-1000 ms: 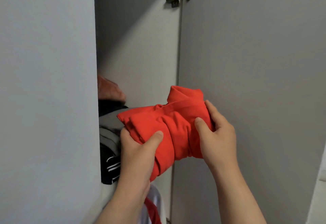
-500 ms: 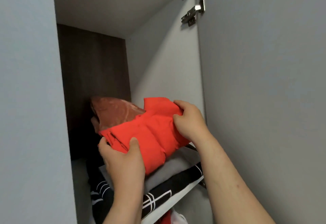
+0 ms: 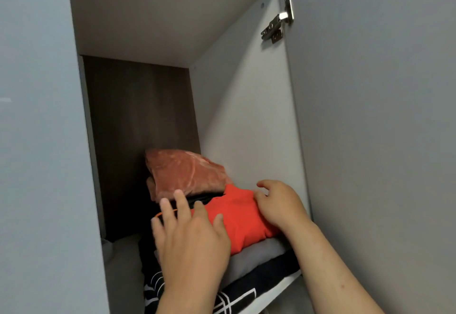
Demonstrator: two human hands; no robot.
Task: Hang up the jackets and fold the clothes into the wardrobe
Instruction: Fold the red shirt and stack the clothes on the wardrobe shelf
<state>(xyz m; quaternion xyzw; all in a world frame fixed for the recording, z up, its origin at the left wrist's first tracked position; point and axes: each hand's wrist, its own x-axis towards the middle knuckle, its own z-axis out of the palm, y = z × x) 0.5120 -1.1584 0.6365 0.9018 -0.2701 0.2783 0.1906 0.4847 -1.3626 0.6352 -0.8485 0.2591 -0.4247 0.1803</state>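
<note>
A folded bright red garment [image 3: 241, 217] lies on top of a stack on the wardrobe shelf [image 3: 278, 289]. Under it are a grey folded piece [image 3: 256, 257] and a black garment with white lines [image 3: 249, 291]. My left hand [image 3: 190, 242] hovers over the red garment's left end with its fingers spread and straight. My right hand [image 3: 278, 205] rests on the garment's right side, fingers loosely bent, gripping nothing. A rust-brown velvety folded item [image 3: 185, 173] sits behind the stack, against the dark back panel.
The open grey wardrobe door [image 3: 382, 116] stands on the right, its metal hinge [image 3: 278, 22] near the top. A grey panel [image 3: 42, 140] fills the left. The compartment's white side wall [image 3: 241, 116] and ceiling leave free height above the stack.
The red garment went from being carried in both hands to lying on the stack. Both hands have let go of it and opened. The view has swung deeper into the compartment.
</note>
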